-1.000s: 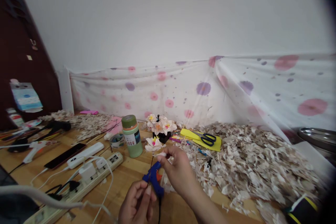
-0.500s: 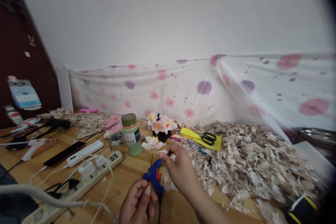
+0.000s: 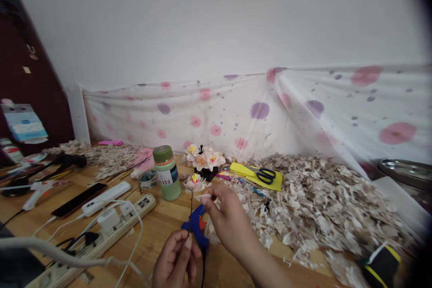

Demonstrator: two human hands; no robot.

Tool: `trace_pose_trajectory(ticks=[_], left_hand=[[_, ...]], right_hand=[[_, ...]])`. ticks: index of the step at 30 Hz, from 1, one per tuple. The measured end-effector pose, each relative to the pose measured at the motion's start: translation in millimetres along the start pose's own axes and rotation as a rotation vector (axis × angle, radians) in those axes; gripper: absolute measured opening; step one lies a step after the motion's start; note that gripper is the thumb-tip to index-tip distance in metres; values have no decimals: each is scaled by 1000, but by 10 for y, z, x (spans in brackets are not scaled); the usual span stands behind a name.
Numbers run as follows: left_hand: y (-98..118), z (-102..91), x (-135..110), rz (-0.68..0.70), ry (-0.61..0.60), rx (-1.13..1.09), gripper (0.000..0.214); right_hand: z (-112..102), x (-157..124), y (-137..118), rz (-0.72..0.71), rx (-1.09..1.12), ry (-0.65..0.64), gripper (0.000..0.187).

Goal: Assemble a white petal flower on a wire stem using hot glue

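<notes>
My left hand (image 3: 175,261) is low in the view, its fingers pinched on the thin wire stem of a small paper flower (image 3: 194,182) that stands upright above it. My right hand (image 3: 225,220) is just right of the stem, thumb and fingers pinched on a small white petal (image 3: 204,197) next to the flower head. A blue glue gun (image 3: 196,229) lies on the wooden table (image 3: 158,229) between and behind my hands.
A green bottle (image 3: 167,173), a tape roll (image 3: 147,179) and a bunch of finished flowers (image 3: 203,160) stand behind. Scissors (image 3: 261,173) lie on yellow paper. Paper scraps (image 3: 317,207) heap on the right. A power strip (image 3: 101,229), phone (image 3: 77,200) and white glue gun (image 3: 35,191) lie left.
The flower has turned upright on its stem and its head looks narrower. My hands have shifted slightly left and lower, and the view has tilted a little.
</notes>
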State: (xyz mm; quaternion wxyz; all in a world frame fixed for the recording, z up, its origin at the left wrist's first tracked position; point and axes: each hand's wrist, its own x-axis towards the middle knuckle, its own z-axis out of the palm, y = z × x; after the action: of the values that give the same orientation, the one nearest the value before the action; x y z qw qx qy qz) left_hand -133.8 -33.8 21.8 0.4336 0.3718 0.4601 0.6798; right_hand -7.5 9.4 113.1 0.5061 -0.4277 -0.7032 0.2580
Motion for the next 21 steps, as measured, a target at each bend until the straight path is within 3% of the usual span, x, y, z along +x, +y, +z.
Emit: trace_pose_trajectory(ticks=[12,21], left_hand=[[-85,-55,29,-60,-84,-27,37],[-82,-11,-15,-32,-19,22,40]], right_hand=[[-24,-23,-68,-64,-181,-57,15],[-41,-22,-94,-71,-319,-43,13]])
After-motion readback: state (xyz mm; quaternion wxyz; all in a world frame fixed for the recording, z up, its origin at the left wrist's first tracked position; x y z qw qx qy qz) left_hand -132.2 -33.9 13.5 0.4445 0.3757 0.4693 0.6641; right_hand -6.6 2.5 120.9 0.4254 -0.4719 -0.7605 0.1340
